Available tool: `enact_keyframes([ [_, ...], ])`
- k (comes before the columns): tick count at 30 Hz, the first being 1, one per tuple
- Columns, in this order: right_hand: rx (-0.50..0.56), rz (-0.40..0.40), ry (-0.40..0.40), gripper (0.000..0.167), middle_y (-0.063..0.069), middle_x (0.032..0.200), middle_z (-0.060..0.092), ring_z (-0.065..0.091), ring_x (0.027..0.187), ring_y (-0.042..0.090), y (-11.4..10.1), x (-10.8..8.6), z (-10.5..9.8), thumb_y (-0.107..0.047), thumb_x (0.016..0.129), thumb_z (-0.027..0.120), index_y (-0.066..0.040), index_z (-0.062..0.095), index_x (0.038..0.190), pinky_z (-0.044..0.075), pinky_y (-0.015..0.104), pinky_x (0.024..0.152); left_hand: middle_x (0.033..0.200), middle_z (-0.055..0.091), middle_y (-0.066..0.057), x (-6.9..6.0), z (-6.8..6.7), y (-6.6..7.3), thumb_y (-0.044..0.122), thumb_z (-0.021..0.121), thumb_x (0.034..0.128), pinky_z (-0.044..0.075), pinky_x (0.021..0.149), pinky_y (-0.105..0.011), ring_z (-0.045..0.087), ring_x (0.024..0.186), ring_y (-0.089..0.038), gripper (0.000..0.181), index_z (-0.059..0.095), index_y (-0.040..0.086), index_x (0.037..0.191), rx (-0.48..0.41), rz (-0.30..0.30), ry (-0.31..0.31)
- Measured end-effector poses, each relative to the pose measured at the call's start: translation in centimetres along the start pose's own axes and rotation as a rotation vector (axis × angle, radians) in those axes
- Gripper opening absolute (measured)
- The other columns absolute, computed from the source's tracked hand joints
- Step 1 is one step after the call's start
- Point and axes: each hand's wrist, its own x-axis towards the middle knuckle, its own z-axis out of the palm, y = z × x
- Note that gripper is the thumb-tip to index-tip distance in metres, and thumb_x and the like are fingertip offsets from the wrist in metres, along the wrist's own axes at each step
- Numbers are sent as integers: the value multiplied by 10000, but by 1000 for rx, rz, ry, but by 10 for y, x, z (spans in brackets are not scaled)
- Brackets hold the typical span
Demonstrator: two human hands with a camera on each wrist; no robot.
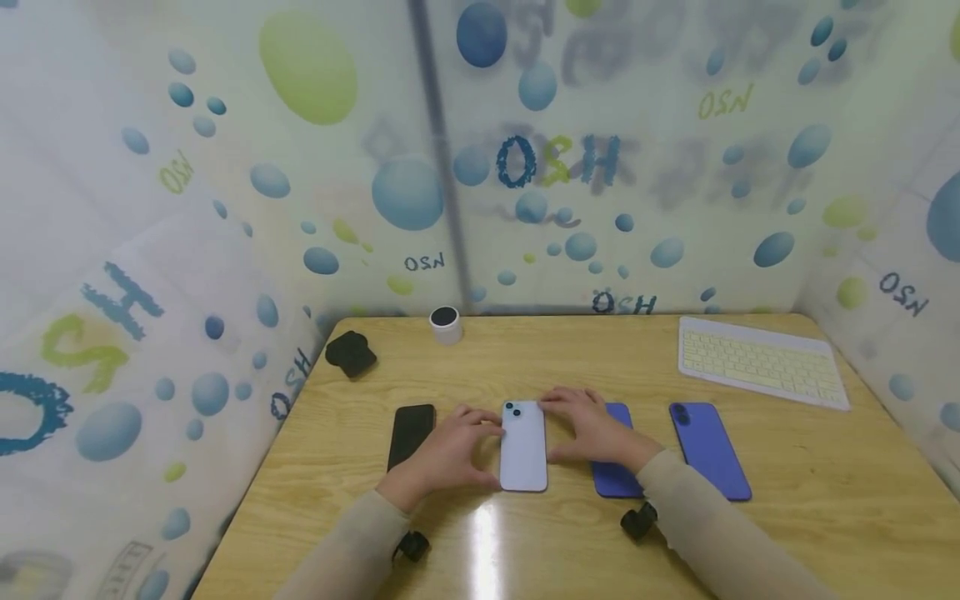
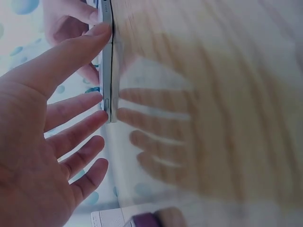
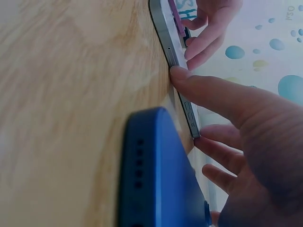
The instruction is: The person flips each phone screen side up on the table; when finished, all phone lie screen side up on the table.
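A white phone (image 1: pixel 523 454) lies back up on the wooden table between both hands, its two camera lenses at the upper left. My left hand (image 1: pixel 450 450) touches its left side, thumb at the lower corner and fingertips higher up. In the left wrist view, the thumb (image 2: pixel 94 38) rests against the phone's edge (image 2: pixel 107 75), and the fingers are spread and nearly straight. On the other side, my right hand (image 1: pixel 592 429) has its thumb (image 3: pixel 189 80) at the long edge and fingertips near the top corner. A blue phone (image 1: pixel 617 479) lies partly under the right hand.
A black phone (image 1: pixel 408 433) lies beside the left hand, and a second blue phone (image 1: pixel 711 450) is farther right. At the back are a black object (image 1: pixel 351 354), a small white jar-like object (image 1: pixel 447 327) with a dark top, and a white keyboard (image 1: pixel 761 362). Patterned curtains surround the table.
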Motion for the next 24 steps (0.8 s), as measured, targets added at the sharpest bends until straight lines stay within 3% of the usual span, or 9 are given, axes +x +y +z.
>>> enact_keyframes([
  [10,4,-3,20,842,98,1520,530,427,1460,346,2,1,1,-405,775,909,-54,577,1464,152,727,1173,1495,559,43,0,-2,5,558,881,738,448,1085,-442,462,1317,-191,760,670,212,1380,14,-17,-16],
  [14,11,6,30,846,92,1511,545,447,1442,352,3,3,3,-392,763,920,-56,582,1461,222,677,1181,1505,552,44,0,-2,6,556,878,743,445,1087,-444,455,1319,-190,758,668,213,1386,13,-24,-16],
  [24,134,69,57,831,113,1520,528,441,1437,397,4,6,7,-299,728,953,-74,602,1447,354,591,1173,1529,540,34,-1,-2,5,546,880,746,452,1056,-431,457,1296,-192,763,661,211,1396,-8,-26,-17],
])
